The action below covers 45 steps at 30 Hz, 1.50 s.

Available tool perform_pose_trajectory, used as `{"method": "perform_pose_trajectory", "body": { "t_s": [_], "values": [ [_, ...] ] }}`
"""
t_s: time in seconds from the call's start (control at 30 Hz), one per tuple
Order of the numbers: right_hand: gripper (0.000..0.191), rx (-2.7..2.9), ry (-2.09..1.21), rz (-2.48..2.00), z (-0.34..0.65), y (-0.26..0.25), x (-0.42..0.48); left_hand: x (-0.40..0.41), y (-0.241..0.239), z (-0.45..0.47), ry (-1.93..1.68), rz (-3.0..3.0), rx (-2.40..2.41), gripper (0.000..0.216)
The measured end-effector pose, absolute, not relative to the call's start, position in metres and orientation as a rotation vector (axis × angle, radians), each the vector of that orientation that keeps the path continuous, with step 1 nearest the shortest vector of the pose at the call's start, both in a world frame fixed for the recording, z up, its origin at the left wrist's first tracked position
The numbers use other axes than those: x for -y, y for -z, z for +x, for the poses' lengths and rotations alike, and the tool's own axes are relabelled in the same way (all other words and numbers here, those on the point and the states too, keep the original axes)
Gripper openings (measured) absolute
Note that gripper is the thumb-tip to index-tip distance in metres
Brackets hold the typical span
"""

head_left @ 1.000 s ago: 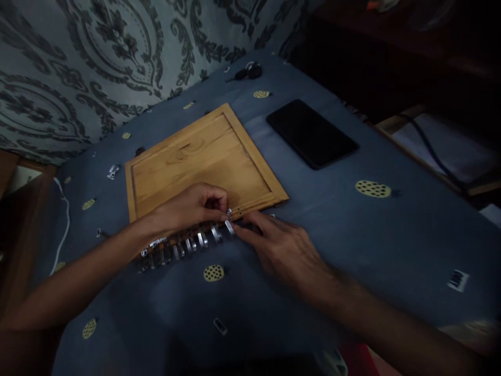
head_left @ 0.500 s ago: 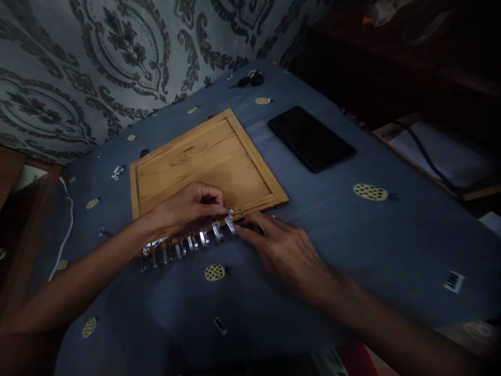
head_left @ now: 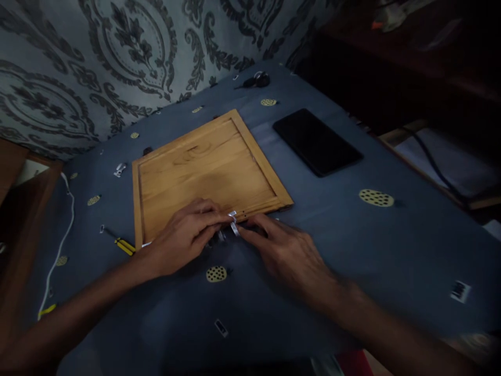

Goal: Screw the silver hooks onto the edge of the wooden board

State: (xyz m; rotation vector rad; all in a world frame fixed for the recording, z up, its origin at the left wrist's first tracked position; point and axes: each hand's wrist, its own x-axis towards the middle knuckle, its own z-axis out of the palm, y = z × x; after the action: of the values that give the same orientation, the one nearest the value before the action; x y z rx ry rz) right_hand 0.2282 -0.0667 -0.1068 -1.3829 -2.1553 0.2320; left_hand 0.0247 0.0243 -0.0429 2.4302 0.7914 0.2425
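Observation:
A framed wooden panel (head_left: 207, 162) lies on the blue cloth, with small silver metal pieces along its near edge. One curved silver metal piece (head_left: 235, 228) shows between my two hands at that edge. My left hand (head_left: 186, 235) is closed, its thumb and fingertips pressed at the upper end of this piece. It covers most of the row of metal pieces to the left. My right hand (head_left: 287, 250) is closed from the other side, its fingertips against the lower end of the same piece. Small dark holes mark the panel edge just right of it.
A black phone or tablet (head_left: 317, 141) lies right of the panel, and a dark item with a round end (head_left: 256, 80) lies behind. On the left are a loose metal piece (head_left: 120, 169), a yellow-and-black screwdriver (head_left: 125, 245) and a white cable (head_left: 70, 219).
My left hand has come lower and nearer, now covering most of the metal row, with its fingertips still at the same piece. The screwdriver handle has come into sight. My right hand stays nearly in place.

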Motion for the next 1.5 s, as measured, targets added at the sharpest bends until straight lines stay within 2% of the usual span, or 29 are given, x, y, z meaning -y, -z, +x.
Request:
{"method": "perform_pose_trajectory", "body": {
  "t_s": [0.17, 0.4, 0.6, 0.67, 0.8, 0.97, 1.1, 1.3, 1.43, 1.5],
  "values": [
    [0.051, 2.153, -0.207, -1.391, 0.228, 0.108, 0.066, -0.025, 0.034, 0.009, -0.349, 2.393, -0.916, 0.026],
    [0.049, 2.180, -0.166, -1.374, 0.229, 0.109, 0.065, -0.014, 0.023, -0.059, -0.604, 2.244, -1.519, 0.025],
    [0.049, 2.179, -0.121, -1.365, 0.230, 0.116, 0.064, -0.006, 0.032, -0.112, -0.381, 2.261, -2.003, 0.033],
    [0.050, 2.175, -0.105, -1.358, 0.231, 0.119, 0.063, -0.008, 0.038, -0.128, -0.227, 2.134, -2.182, 0.034],
    [0.049, 2.181, -0.082, -1.338, 0.231, 0.123, 0.061, -0.011, 0.051, -0.148, -0.148, 1.973, -2.330, 0.043],
    [0.045, 2.178, -0.031, -1.336, 0.232, 0.125, 0.061, -0.005, 0.057, -0.149, -0.096, 1.927, -2.378, 0.049],
    [0.046, 2.197, -0.067, -1.302, 0.234, 0.126, 0.059, 0.010, 0.052, -0.147, -0.072, 2.025, -2.359, 0.043],
    [0.052, 2.230, -0.150, -1.384, 0.232, 0.117, 0.061, 0.027, 0.051, -0.157, 0.105, 2.537, -1.819, 0.044],
    [0.050, 2.226, -0.179, -1.473, 0.226, 0.110, 0.062, 0.029, 0.045, -0.173, 0.248, 2.640, -1.801, 0.031],
    [0.050, 2.229, -0.182, -1.486, 0.225, 0.108, 0.063, 0.030, 0.034, -0.176, 0.107, 2.698, -1.912, 0.023]
  ]
}}
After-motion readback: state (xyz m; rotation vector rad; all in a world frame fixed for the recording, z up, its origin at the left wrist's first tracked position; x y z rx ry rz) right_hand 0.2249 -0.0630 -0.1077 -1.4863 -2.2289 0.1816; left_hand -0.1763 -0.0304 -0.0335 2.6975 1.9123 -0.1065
